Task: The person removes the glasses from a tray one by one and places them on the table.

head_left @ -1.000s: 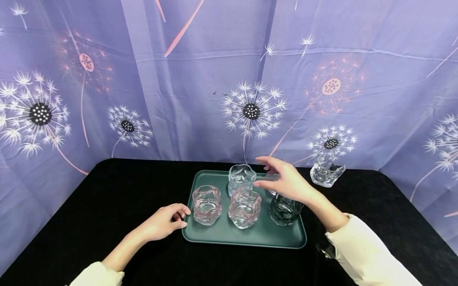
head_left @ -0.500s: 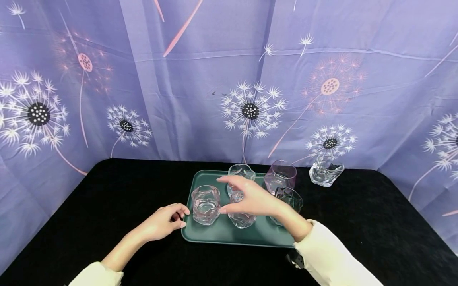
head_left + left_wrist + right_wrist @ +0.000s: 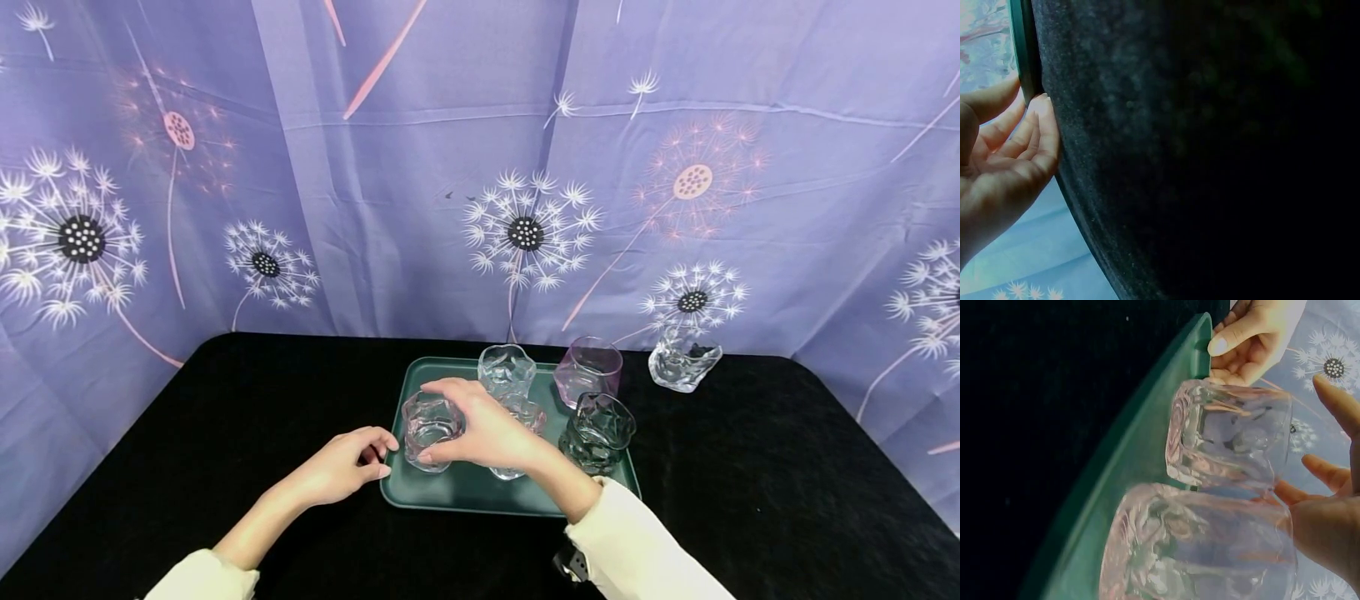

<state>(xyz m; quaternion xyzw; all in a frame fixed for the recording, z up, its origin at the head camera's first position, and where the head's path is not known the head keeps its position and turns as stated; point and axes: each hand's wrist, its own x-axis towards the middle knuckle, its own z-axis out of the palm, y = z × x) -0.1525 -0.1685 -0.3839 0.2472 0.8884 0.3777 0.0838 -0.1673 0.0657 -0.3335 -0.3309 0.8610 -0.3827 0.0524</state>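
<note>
A pale pink tumbler [image 3: 423, 427] stands upright at the left end of the green tray [image 3: 450, 497]. Around its right side my right hand [image 3: 480, 429] hovers with thumb and fingers spread; in the right wrist view those fingers are apart from the glass. A second pink tumbler [image 3: 534, 412] is partly hidden behind this hand. My left hand [image 3: 345, 467] rests at the tray's left rim, its loosely bent fingertips and thumb touching the edge. The left wrist view shows the left hand [image 3: 1007, 150] beside the rim, low against the black cloth.
Also on the tray are a clear tumbler [image 3: 506, 367] at the back, a purple-tinted one [image 3: 590, 373] at the back right and a smoky dark one [image 3: 597, 435] at the front right. Off the tray, an irregular clear glass [image 3: 681, 364] sits on the black tablecloth [image 3: 750, 467] near the curtain.
My right hand has left the purple-tinted tumbler at the back right and swept left and forward over the tray to the left pink tumbler. The left hand has stayed at the rim.
</note>
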